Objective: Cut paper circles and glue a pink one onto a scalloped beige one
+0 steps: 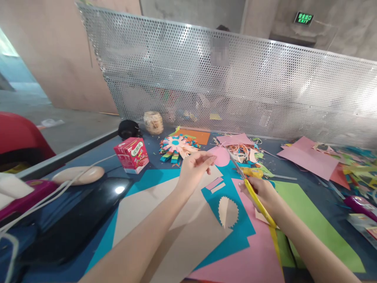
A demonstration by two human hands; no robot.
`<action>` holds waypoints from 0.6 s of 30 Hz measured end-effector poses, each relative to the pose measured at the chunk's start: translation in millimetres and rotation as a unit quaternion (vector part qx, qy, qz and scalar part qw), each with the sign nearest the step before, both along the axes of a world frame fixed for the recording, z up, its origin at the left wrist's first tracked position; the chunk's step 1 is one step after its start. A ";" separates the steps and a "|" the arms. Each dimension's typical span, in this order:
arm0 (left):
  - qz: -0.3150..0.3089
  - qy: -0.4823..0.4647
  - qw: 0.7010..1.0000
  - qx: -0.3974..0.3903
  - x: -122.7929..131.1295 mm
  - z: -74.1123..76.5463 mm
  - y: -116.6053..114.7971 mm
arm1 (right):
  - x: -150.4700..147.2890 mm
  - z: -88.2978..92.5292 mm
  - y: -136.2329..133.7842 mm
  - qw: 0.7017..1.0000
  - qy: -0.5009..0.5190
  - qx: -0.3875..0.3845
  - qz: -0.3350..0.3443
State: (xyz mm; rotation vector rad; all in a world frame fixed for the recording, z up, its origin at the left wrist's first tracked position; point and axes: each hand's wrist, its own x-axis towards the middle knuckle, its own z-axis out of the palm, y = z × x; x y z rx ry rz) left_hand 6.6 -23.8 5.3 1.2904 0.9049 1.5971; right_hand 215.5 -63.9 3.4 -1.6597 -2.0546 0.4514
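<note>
This looks like trimming work. The left hand (196, 164) pinches the edge of a pink paper disc (221, 156), its other fingers loosely curled. Just right of the disc, the right hand (260, 192) is closed round yellow scissors (253, 193), blades pointing at it. The next cut needs the disc's rim fed squarely between the blades.

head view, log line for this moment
left hand: holds pink paper circle | right hand: holds yellow scissors | scissors: at circle

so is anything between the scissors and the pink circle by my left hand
Nothing visible. The scissors point at the circle, blade tips near its edge, only air between. The left hand holds the opposite edge, clear of the blades.
</note>
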 end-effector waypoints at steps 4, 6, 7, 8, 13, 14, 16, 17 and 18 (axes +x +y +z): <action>0.020 -0.001 1.000 0.003 -1.6 -0.5 1.4 | -1.2 1.0 1.9 1.000 -0.014 -0.016 0.002; 0.036 -0.001 0.999 0.005 -2.7 -1.1 2.5 | -1.7 -1.4 3.3 1.000 -0.011 -0.021 0.000; 0.043 -0.001 0.999 0.006 -3.3 -1.5 3.2 | -1.7 -3.0 3.9 1.000 -0.009 -0.016 -0.005; 0.048 -0.002 0.999 0.007 -3.8 -1.9 3.8 | -1.7 -4.6 4.3 1.000 -0.010 -0.011 -0.010; 0.040 -0.003 0.999 0.013 -4.9 -3.1 4.7 | -1.2 -3.8 2.2 1.000 -0.019 -0.008 -0.004; 0.033 0.001 0.999 0.010 -4.7 -2.6 4.2 | -1.1 -2.3 1.2 1.000 -0.016 -0.011 0.000; 0.017 0.009 1.000 0.002 -3.9 -0.8 2.4 | -1.0 0.3 -0.4 1.000 -0.011 -0.011 0.003; 0.010 0.012 1.000 -0.002 -3.5 0.3 1.5 | -0.8 0.8 -0.9 1.000 -0.009 -0.009 0.001; 0.004 0.013 1.000 -0.004 -3.1 1.5 0.6 | -0.5 0.8 -1.0 1.000 -0.006 -0.007 -0.001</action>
